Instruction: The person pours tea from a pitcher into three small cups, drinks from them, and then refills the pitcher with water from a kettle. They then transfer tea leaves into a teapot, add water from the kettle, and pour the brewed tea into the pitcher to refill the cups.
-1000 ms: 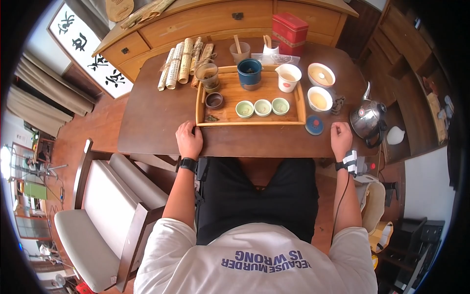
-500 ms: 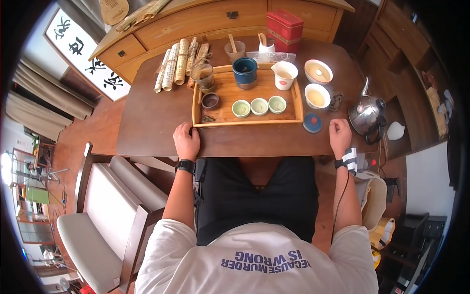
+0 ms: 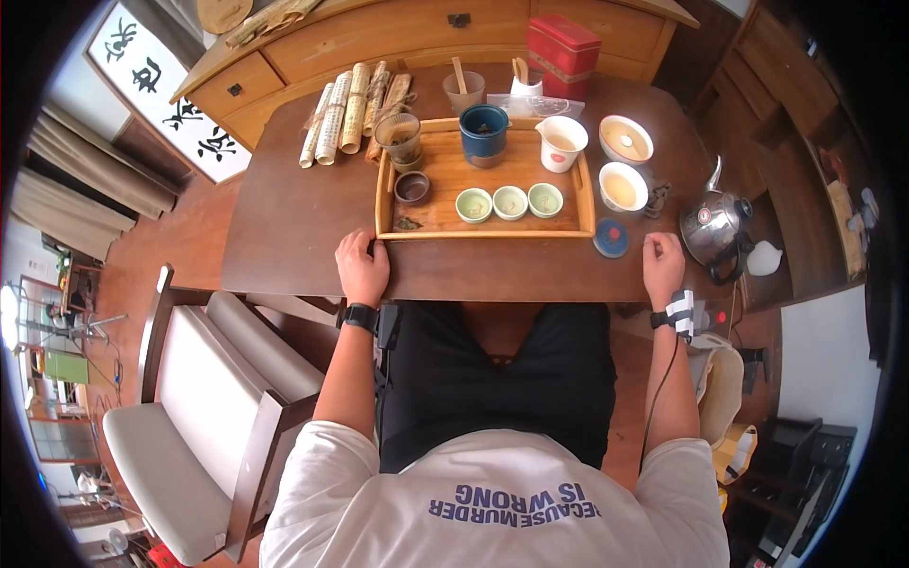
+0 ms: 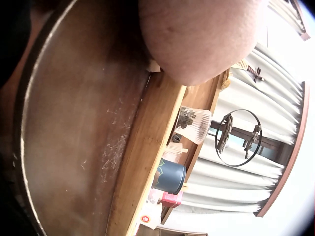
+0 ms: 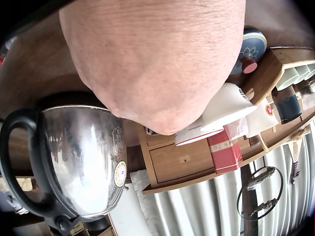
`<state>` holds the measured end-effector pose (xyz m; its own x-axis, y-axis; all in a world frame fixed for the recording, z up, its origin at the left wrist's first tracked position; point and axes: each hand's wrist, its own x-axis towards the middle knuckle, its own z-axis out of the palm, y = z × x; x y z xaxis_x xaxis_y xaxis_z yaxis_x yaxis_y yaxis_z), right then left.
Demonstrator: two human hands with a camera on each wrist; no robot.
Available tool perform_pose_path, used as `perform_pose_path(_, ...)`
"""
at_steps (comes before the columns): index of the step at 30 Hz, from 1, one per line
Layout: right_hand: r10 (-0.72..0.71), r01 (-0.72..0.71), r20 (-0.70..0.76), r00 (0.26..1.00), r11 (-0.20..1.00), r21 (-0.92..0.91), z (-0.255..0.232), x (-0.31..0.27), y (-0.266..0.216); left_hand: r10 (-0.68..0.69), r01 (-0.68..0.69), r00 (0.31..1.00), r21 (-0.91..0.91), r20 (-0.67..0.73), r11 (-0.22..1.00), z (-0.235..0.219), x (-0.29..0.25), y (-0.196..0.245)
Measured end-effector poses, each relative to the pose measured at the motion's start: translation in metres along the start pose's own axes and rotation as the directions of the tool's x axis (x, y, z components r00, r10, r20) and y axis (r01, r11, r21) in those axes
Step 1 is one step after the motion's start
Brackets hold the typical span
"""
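Note:
My left hand rests on the table's front edge, its fingertips by the near left corner of the wooden tray. My right hand rests on the table between a blue lid and the steel kettle, fingers loosely curled, holding nothing. On the tray stand several green cups, a dark small cup, a blue pot, a white pitcher and a ribbed glass. In the right wrist view the kettle is beside the hand.
Two white bowls, one nearer and one farther, stand right of the tray. Behind it are a red tin and a glass with a wooden stick. Rolled scrolls lie at the back left. A chair stands at left.
The head view has shifted slightly. Both hands stay in place on the table, and no object has visibly moved.

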<state>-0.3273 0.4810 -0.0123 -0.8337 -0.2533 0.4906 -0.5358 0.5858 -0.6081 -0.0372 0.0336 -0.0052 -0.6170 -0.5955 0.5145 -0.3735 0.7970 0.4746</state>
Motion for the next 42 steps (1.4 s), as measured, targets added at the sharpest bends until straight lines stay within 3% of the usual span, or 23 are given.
perform_pose_path(7,0.01,-0.01,0.005,1.0,1.0,-0.023,-0.0009,0.0001,-0.0011,0.045,-0.046,0.996,-0.012,-0.075,0.999,0.0027,0.0,0.002)
perform_pose_path(10,0.004,-0.004,-0.001,1.0,1.0,-0.029,-0.0001,-0.0001,0.0001,0.002,-0.002,1.0,0.004,-0.01,1.0,0.0005,0.0,0.0005)
perform_pose_path(25,-0.031,0.031,-0.005,1.0,1.0,-0.006,-0.0013,-0.0003,-0.0017,0.058,-0.057,0.997,0.022,-0.048,0.998,0.0037,0.0009,0.0003)
perform_pose_path(42,-0.013,0.013,-0.013,1.0,0.999,0.043,-0.0029,-0.0003,-0.0047,0.015,-0.015,1.0,0.047,-0.003,0.999,0.0044,0.0008,0.0004)
